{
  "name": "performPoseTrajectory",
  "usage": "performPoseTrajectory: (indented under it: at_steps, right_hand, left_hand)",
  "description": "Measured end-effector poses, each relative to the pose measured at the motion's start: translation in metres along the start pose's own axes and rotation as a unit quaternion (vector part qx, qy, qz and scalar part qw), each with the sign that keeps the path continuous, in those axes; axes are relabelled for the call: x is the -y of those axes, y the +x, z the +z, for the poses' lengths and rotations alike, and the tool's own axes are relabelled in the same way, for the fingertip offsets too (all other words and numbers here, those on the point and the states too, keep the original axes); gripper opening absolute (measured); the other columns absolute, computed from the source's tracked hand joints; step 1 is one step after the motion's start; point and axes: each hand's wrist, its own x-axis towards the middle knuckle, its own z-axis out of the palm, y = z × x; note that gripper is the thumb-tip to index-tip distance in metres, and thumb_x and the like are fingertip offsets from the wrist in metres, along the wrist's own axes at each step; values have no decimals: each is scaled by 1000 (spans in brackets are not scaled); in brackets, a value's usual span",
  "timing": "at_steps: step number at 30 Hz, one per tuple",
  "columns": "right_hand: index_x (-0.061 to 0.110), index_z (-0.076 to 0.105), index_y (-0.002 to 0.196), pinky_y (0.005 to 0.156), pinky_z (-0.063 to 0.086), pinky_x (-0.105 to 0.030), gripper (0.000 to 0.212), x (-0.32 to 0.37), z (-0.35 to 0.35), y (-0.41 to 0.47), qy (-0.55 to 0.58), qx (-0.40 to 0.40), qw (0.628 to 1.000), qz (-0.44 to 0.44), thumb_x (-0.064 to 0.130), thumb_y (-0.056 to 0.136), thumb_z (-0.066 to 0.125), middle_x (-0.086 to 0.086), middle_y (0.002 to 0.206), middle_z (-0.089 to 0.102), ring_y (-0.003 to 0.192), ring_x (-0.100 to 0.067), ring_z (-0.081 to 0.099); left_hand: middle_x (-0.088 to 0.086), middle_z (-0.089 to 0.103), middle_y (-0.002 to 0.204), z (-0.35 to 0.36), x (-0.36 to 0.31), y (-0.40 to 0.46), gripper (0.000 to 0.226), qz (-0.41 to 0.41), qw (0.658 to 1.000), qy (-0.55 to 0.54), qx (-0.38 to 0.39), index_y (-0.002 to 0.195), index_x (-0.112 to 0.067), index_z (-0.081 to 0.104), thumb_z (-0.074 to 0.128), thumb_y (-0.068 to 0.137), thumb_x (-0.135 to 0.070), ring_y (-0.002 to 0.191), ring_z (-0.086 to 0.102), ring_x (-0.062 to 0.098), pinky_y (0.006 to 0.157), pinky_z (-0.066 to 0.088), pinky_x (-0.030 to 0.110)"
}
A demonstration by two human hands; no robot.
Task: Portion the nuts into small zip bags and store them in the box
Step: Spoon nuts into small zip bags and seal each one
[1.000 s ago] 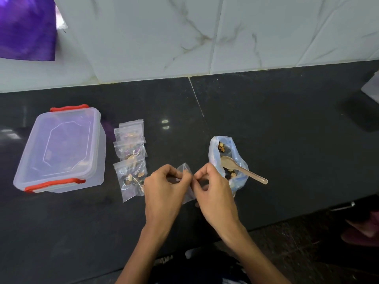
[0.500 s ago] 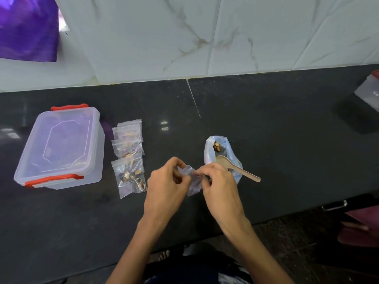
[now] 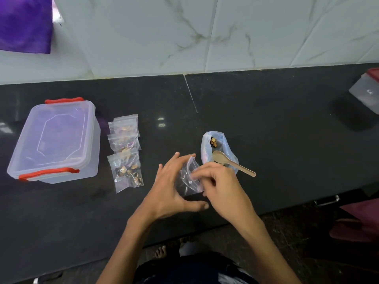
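Observation:
A small clear zip bag (image 3: 188,177) is held over the black counter (image 3: 266,119) between my two hands. My right hand (image 3: 222,187) pinches its right edge with curled fingers. My left hand (image 3: 174,185) has its fingers spread straight against the bag's left side, thumb stretched out below. Just behind stands an open plastic bag of nuts (image 3: 213,144) with a wooden spoon (image 3: 231,162) lying in it. Three filled zip bags (image 3: 126,152) lie in a column to the left. The clear box with red clips (image 3: 55,138) sits lidded at far left.
A second plastic container (image 3: 367,89) stands at the counter's far right edge. A purple cloth (image 3: 24,23) hangs on the tiled wall at upper left. The counter's front edge runs just below my wrists, with the floor and a bare foot beyond it.
My left hand has opened from a pinch on the small bag to spread fingers against it. The right hand keeps its pinch, and the bag has turned more upright.

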Motion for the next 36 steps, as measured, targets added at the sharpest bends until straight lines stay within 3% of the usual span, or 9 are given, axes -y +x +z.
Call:
performPoseTrajectory:
  at_steps: [2, 4, 7, 12, 16, 20, 26, 32, 36]
  right_hand:
    - [15, 72, 104, 81, 49, -12, 24, 0, 1, -1, -4, 17, 1000, 10, 6, 94, 52, 9, 108, 61, 92, 0, 58]
    - [16, 71, 106, 78, 45, -7, 25, 0, 1, 0, -26, 27, 999, 12, 7, 95, 51, 10, 109, 56, 96, 1, 55]
    - [17, 70, 110, 73, 42, -8, 27, 1, 0, 1, -62, 57, 996, 26, 9, 97, 48, 9, 111, 45, 95, 1, 48]
    - [16, 70, 107, 81, 43, -15, 26, 5, -1, 4, -78, 60, 993, 62, 9, 97, 47, 7, 112, 39, 97, -2, 47]
    - [20, 67, 112, 83, 44, -18, 27, 7, -4, 10, -85, 80, 990, 85, 15, 98, 45, 9, 117, 38, 96, -2, 49]
    - [21, 67, 111, 89, 46, -28, 32, 10, -6, 19, -106, 163, 974, 114, 12, 98, 40, 3, 127, 37, 106, -12, 51]
    - [19, 67, 110, 83, 49, -30, 31, 21, -4, 34, -150, 132, 975, 97, 2, 93, 48, -3, 118, 46, 99, -19, 56]
    - [16, 71, 102, 73, 49, -25, 24, 26, -4, 43, -189, 66, 977, 77, 5, 92, 53, -1, 105, 52, 81, -12, 58]
    - [18, 71, 104, 77, 52, -26, 23, 30, -5, 39, -156, 55, 985, 57, 7, 93, 54, 1, 112, 50, 87, -13, 62]
  left_hand:
    - [-35, 47, 126, 5, -2, 2, 77, 3, 999, -14, -50, 120, -54, 39, 74, 52, -56, 136, 34, -2, 119, 5, 53]
    - [-29, 55, 120, 9, -1, 4, 75, 26, 996, -19, -80, 120, -51, 43, 78, 54, -50, 123, 49, 0, 113, 22, 58]
    - [-22, 55, 124, 10, -2, 6, 87, 53, 995, -39, -82, 132, -45, 39, 82, 57, -41, 119, 53, 2, 105, 34, 59]
    - [-15, 63, 116, 17, 0, 11, 64, 103, 988, -18, -113, 120, -37, 53, 81, 63, -41, 112, 58, 5, 97, 42, 59]
    - [-13, 66, 113, 17, 1, 15, 59, 137, 979, -53, -142, 121, -28, 58, 83, 67, -33, 104, 64, 10, 89, 53, 44]
    - [-11, 65, 106, 19, 2, 21, 54, 166, 971, -55, -162, 120, -20, 58, 79, 71, -24, 98, 64, 5, 84, 51, 21]
    - [-7, 63, 103, 25, 8, 33, 51, 187, 961, -49, -196, 118, -16, 57, 75, 70, -14, 92, 63, 5, 79, 48, 19]
    - [0, 55, 109, 33, 23, 42, 73, 203, 947, -78, -237, 126, -13, 46, 79, 62, -6, 98, 59, 7, 84, 46, 23]
    - [-23, 54, 107, 37, 27, 42, 77, 166, 948, -106, -250, 134, -12, 37, 74, 67, -19, 92, 58, -2, 83, 45, 15]
